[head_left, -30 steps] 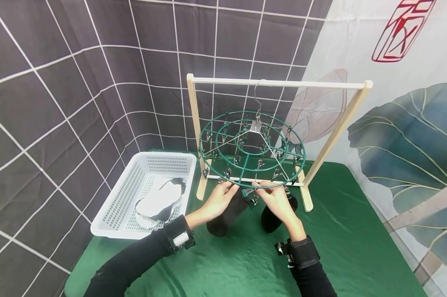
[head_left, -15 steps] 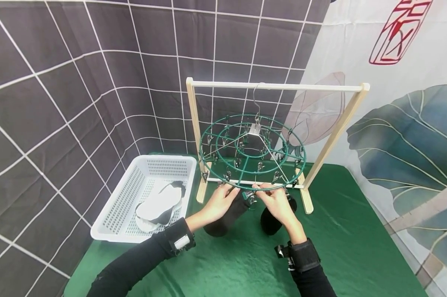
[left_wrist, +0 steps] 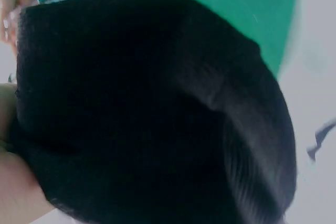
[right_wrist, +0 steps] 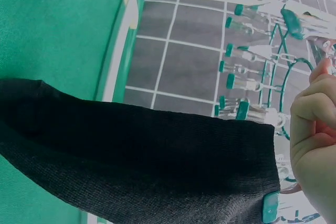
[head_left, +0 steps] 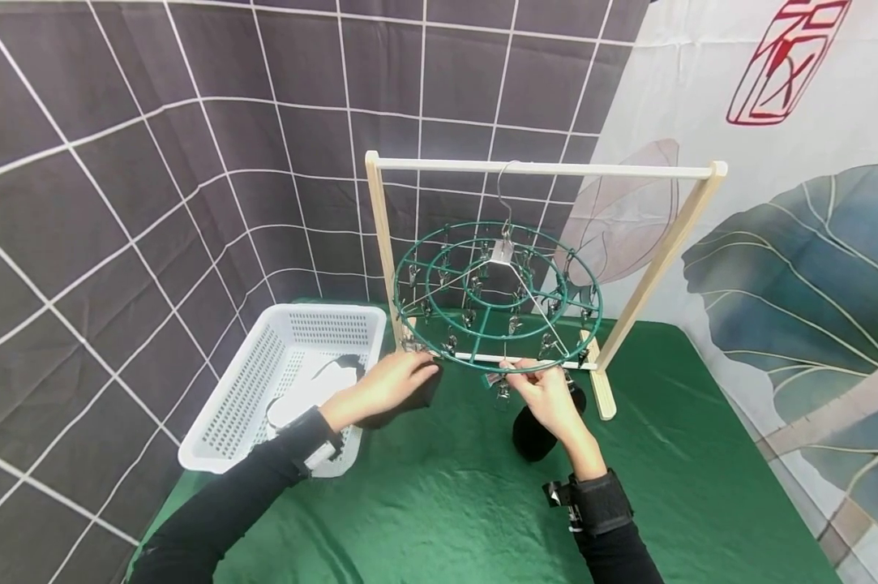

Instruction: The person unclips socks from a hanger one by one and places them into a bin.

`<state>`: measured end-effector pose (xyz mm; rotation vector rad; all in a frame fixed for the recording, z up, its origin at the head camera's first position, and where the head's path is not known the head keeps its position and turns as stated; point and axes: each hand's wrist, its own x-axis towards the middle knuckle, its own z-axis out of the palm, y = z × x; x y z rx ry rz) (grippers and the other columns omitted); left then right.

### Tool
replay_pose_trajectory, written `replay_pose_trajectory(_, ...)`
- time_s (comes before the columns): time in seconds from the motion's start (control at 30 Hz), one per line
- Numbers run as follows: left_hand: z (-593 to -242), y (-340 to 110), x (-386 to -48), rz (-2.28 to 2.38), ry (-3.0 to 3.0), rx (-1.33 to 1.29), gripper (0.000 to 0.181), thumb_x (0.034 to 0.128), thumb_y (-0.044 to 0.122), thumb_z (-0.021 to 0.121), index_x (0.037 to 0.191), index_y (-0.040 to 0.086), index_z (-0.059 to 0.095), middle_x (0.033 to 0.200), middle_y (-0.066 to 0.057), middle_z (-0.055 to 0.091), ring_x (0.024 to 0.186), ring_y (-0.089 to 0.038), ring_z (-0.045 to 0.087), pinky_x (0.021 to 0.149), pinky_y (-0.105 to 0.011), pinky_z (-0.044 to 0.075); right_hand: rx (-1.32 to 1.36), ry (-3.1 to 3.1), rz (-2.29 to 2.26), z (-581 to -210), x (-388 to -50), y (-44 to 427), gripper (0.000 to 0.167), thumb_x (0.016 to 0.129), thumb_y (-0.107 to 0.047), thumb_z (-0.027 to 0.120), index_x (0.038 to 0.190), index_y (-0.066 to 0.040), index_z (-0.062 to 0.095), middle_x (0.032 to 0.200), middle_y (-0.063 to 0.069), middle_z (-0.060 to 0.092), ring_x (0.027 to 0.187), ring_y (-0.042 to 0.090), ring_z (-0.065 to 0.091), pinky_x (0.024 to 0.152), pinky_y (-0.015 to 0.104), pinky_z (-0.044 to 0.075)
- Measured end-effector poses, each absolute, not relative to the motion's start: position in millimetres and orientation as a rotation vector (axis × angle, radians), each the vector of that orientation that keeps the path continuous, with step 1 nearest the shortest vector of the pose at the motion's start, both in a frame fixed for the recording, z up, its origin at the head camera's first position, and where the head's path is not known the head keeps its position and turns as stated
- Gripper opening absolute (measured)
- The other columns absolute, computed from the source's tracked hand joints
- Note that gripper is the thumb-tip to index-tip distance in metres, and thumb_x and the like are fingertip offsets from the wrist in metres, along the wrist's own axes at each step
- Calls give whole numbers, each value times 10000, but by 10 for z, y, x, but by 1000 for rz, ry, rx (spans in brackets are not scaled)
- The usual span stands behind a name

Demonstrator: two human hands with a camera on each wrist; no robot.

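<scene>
My left hand point(head_left: 391, 381) grips a black sock point(left_wrist: 131, 103) near its cuff. In the head view that sock hangs mostly behind the hand, close to the white basket. My right hand point(head_left: 548, 397) pinches a metal clip point(head_left: 503, 389) with green tips, below the front rim of the round green drying hanger point(head_left: 486, 316). Another black sock point(right_wrist: 142, 156) hangs from a green-tipped clip point(right_wrist: 271, 207) beside the right hand. Its lower part shows under that hand in the head view.
The hanger hooks over the white top bar point(head_left: 439, 165) of a wooden stand point(head_left: 650, 272). A white perforated basket point(head_left: 230, 405) holding white and grey cloth pieces stands at left on the green-covered table point(head_left: 439, 503). Several other clips dangle from the rings.
My left hand has moved left with the black sock, away from the clip at the hanger's front and toward the basket. My right hand stays at the clip.
</scene>
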<state>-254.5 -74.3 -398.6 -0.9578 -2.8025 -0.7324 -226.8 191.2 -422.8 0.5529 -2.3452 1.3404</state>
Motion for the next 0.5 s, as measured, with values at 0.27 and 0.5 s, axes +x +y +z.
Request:
replay_pose_trajectory(0.27,-3961,-1334,-2825,-607,-2871,-918,158,975,192,518,891,83,597,734,-11,580,681,-182,570,671,-371,482,538,-2354,1333,-4221,-2266,1892,307,901,-102,647,610,-109,551,491,13,319,460,59,251,467,225,212)
replay_pose_trajectory(0.5,-4221,-1829,-2983,-480,-3045,-723,271,1013,153,385,1092,-45,552,897,-160,632,825,-320,631,760,-452,510,564,-2373,1373,-3953,-2081,1809,249,893,-32,627,651,-6,576,525,-64,306,478,13,250,463,204,218)
